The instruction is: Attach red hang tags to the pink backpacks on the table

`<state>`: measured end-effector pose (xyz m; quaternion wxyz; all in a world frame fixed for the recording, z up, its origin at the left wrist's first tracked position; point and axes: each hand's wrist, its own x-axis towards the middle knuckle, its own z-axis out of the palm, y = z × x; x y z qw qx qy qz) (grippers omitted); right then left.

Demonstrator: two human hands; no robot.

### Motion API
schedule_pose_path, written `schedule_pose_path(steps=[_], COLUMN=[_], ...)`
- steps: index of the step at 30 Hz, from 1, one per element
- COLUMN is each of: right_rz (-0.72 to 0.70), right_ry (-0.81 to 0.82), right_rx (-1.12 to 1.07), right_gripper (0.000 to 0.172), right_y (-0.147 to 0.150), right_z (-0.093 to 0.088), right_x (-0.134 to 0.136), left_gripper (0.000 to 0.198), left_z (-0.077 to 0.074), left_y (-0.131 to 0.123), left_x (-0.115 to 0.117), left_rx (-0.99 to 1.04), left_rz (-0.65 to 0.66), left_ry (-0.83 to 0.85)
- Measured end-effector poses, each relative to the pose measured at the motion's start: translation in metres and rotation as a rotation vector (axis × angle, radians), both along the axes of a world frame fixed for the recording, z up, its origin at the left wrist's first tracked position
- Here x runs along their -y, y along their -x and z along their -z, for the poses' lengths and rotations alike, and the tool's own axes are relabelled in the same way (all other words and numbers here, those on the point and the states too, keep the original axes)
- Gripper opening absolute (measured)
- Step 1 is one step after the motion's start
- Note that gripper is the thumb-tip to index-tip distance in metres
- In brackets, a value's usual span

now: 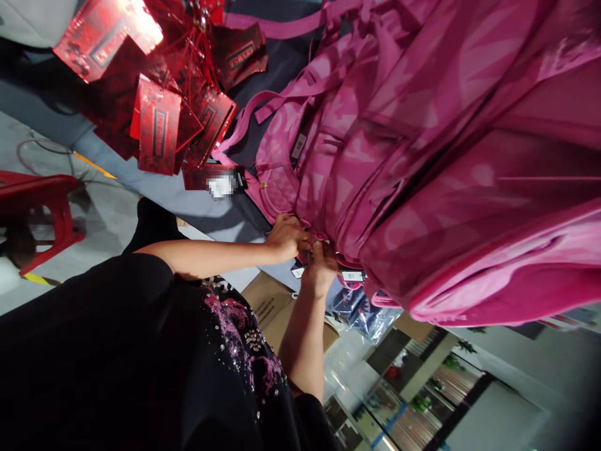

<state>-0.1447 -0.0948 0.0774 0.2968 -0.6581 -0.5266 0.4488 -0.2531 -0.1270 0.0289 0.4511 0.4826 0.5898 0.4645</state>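
Several pink patterned backpacks (357, 163) lie in an overlapping row on the dark table surface. At the row's near edge, my left hand (286, 239) has its fingers closed in a pinch against the pink fabric. My right hand (321, 268) is right beside it, thumb and fingers pressed together at the same spot. What they grip is small and hidden by the fingers. A black tag with a white label (353, 275) hangs just beside my right hand. Near my left hand lies a large bunch of red hang tags (159, 125) on red strings.
A red stool (44, 213) stands on the floor at left. Below the table edge are a cardboard box (267, 300) and dark items in clear plastic (364, 311). Pink straps (248, 119) trail beside the red tags. Shelving and plants (422, 401) appear lower right.
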Motion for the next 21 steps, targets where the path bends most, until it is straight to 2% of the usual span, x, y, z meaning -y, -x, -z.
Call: schedule_pose_path(steps=[5,12,21], right_rz=[-0.028,-0.064,-0.025], right_ry=[-0.079,-0.083,-0.070], right_rx=[0.131,0.210,0.180], right_gripper=[0.029,0.028,0.027], right_y=[-0.002,-0.007,-0.006], right_z=[0.002,0.001,0.003], right_x=[-0.003,-0.002,-0.001], left_gripper=[0.026,0.018,0.011], left_z=[0.001,0.003,-0.004], left_y=[0.001,-0.004,0.003], left_x=[-0.002,-0.005,-0.015], left_rx=[-0.025,-0.081,-0.121], left_rz=[0.017,0.012,0.126], left_ry=[0.018,0.019,0.106])
